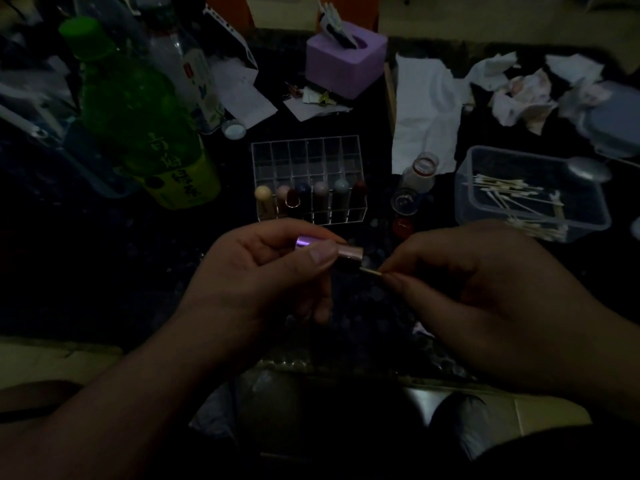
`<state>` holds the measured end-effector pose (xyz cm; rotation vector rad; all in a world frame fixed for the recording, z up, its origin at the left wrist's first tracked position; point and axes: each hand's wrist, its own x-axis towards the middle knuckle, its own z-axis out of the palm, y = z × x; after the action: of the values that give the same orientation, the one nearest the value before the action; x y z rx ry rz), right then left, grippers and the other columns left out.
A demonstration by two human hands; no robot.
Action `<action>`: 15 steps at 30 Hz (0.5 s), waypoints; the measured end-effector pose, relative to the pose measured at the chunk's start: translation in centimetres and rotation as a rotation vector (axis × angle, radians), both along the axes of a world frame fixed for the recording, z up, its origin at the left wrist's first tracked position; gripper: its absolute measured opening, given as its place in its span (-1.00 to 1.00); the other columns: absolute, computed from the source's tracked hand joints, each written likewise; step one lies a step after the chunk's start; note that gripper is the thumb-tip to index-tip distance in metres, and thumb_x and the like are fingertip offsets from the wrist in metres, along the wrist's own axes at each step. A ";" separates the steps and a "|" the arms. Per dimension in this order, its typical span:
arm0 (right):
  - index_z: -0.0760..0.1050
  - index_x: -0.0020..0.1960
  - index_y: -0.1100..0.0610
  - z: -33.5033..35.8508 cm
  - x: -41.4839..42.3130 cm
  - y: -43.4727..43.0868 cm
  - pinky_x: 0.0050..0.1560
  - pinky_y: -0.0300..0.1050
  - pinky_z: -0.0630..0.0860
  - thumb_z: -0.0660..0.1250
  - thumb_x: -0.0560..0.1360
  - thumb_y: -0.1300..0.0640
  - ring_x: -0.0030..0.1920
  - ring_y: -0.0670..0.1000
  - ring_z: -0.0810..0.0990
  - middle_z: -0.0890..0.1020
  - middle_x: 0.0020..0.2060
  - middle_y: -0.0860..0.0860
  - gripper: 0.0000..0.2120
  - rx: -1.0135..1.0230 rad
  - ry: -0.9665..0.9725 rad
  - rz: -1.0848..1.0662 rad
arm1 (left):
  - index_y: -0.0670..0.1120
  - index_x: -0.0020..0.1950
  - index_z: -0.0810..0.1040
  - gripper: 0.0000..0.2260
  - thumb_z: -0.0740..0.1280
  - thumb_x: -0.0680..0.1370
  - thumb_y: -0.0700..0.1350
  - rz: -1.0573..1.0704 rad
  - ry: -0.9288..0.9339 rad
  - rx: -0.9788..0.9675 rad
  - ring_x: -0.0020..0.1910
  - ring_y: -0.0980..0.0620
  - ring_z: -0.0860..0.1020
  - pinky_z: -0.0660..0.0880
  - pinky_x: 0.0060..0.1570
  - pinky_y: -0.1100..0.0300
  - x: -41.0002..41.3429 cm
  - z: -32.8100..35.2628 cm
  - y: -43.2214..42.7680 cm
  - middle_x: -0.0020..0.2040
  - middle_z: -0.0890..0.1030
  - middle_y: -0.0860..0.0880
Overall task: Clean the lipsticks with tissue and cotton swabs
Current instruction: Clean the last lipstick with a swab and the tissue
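Work looks about midway: left hand has its grip closed round a pink lipstick above the bench; right hand pinches a cotton swab at its open end; stained tissues lie behind; whether those in the rack are done, I cannot tell.

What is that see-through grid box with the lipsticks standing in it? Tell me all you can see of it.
The clear organizer looks like hard transparent plastic, divided into a grid of square cells, six across. It stands upright on the dark table, beyond the left hand and right hand, neither touching it. Only its front cells are filled: lipsticks stand upright there, with cream, pink, bluish, pale green and dark red caps. The cells behind look empty.
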<state>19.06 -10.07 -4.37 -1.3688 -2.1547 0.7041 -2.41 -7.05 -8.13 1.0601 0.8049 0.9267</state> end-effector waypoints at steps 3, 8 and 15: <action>0.64 -0.13 -0.01 0.4 0.3 -0.1 -0.39 -0.36 0.42 0.37 0.52 0.10 -0.37 -0.18 0.59 0.60 -0.39 -0.16 -0.90 0.004 0.043 0.051 | -0.16 -0.07 0.70 -0.81 0.42 0.42 -0.07 -0.023 0.020 -0.009 -0.49 -0.07 0.47 0.36 -0.38 0.13 0.0 -0.1 -0.1 -0.41 0.55 -0.10; 0.65 -0.11 0.03 -0.2 0.2 -0.2 -0.40 -0.19 0.49 0.38 0.56 0.13 -0.38 -0.16 0.61 0.61 -0.35 -0.15 -0.90 0.100 0.137 -0.068 | -0.21 -0.05 0.68 -0.78 0.42 0.43 -0.09 -0.028 0.009 -0.015 -0.50 -0.08 0.44 0.38 -0.41 0.15 0.2 0.0 0.1 -0.43 0.52 -0.10; 0.66 -0.14 -0.03 0.4 0.5 -0.1 -0.37 -0.44 0.40 0.37 0.54 0.07 -0.36 -0.23 0.59 0.60 -0.36 -0.23 -0.88 0.001 0.054 -0.059 | -0.25 -0.04 0.68 -0.78 0.42 0.42 -0.12 -0.035 -0.063 -0.043 -0.48 -0.06 0.38 0.39 -0.42 0.16 0.3 0.0 -0.1 -0.39 0.51 -0.15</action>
<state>19.60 -10.22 -3.94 -1.3913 -2.0639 0.7093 -2.06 -7.12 -8.10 0.9997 0.7492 0.9049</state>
